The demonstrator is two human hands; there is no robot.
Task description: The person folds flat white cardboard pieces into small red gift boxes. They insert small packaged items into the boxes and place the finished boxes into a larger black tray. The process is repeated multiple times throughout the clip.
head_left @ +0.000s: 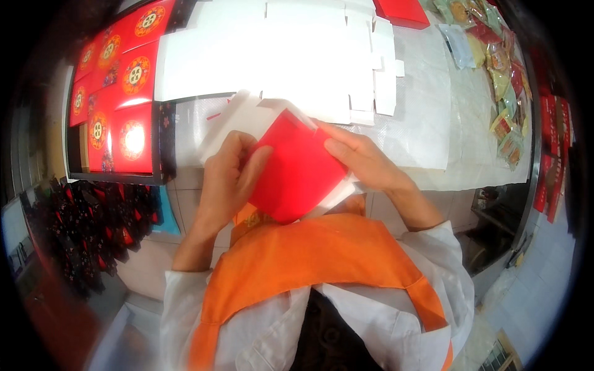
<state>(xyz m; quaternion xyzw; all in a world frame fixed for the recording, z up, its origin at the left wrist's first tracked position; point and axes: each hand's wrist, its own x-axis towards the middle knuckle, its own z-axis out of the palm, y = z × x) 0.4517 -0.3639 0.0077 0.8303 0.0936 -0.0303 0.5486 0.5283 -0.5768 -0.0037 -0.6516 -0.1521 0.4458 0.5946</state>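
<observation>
Both my hands hold a partly folded carton (297, 167), red on the panel facing up and white on its open flaps, in front of my orange apron. My left hand (232, 173) grips its left side, thumb lying on the red panel. At the upper right edge my right hand (365, 157) has its fingers closed on the carton near a white flap. A white flap (229, 123) spreads out beyond my left hand. The carton's underside is hidden.
Flat white carton blanks (266, 55) lie stacked on the table (427, 148) ahead. At left, a dark-edged tray (127, 179) holds several red boxes (133, 139) with round gold emblems. Small wrapped packets (501, 86) lie far right; a red box (402, 12) is at the back.
</observation>
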